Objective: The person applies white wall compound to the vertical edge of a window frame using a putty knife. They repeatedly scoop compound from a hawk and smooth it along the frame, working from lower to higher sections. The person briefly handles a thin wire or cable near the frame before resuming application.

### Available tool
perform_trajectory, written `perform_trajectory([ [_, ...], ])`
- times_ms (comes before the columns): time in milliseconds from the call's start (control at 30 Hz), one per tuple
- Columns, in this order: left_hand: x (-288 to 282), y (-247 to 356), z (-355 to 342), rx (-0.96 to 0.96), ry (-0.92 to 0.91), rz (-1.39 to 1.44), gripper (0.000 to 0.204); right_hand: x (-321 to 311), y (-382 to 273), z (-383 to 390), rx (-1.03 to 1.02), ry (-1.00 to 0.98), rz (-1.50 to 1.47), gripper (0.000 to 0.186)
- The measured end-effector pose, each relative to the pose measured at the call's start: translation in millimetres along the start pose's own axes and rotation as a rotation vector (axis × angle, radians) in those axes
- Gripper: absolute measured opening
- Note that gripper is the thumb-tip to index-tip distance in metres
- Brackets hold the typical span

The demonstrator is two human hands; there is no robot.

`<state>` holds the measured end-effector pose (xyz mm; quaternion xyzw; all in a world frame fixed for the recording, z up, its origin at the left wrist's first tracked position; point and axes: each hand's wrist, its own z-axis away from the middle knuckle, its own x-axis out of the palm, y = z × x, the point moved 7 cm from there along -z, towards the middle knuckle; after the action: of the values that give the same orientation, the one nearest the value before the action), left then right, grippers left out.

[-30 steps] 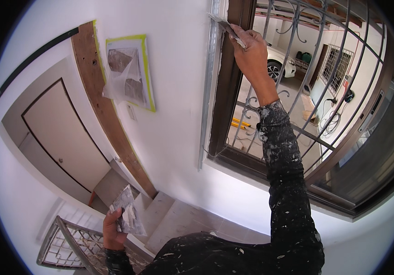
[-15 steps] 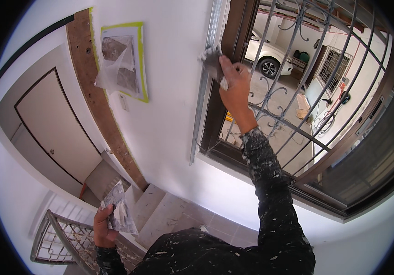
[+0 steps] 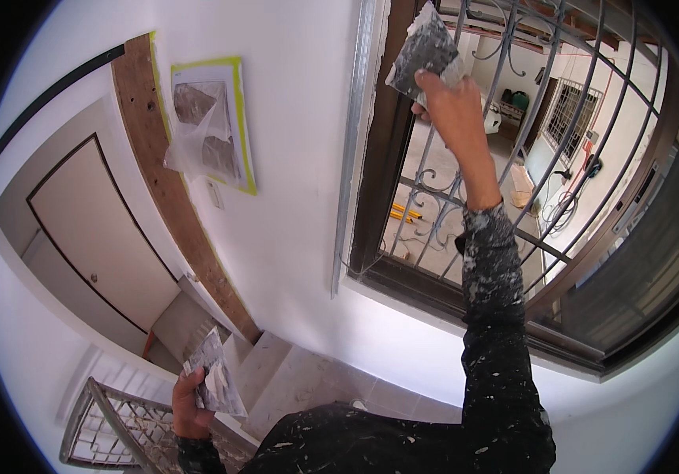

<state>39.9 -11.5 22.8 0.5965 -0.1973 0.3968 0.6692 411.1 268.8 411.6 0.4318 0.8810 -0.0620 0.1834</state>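
Head cam: from my end, L to R, I'm seeing a door (image 3: pixel 106 229) standing closed far L, then the L hand (image 3: pixel 191 407) pinching a flat grey blade (image 3: pixel 233 396), grip narrow, w/ white putty (image 3: pixel 215 381) sitting on it, approx. same spot as half a sec ago. Above, a taped sheet (image 3: pixel 232 170) is hanging on the wall; tiny print is showing near its top L corner, too small for me to read. Next, a metal strip (image 3: pixel 352 142) is running down the wall edge. The scraper (image 3: pixel 426 54) is now sitting higher & further R than half a sec ago, in front of the window frame (image 3: pixel 377 189). The R hand (image 3: pixel 453 112) is gripping it tight, thumb pressing its face; I'm not managing to tell if it's touching the frame. Behind, that hand's now hiding most of a white car (image 3: pixel 495 120).
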Motion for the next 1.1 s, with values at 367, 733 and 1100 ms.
perform_trajectory([
  [367,-1.6,6.3,-2.3,-0.004,-0.019,-0.002,0.048,26.3,10.6,-86.8,0.137,-0.222,-0.068,0.013],
  [733,-11.4,7.2,-3.0,0.004,-0.012,0.025,0.045,-1.4,-86.4,-67.2,-0.449,0.093,0.559,0.013],
  [1100,-2.6,7.0,-5.1,0.012,-0.027,0.021,0.045,15.2,2.6,-34.9,0.074,0.199,-0.304,0.038],
])
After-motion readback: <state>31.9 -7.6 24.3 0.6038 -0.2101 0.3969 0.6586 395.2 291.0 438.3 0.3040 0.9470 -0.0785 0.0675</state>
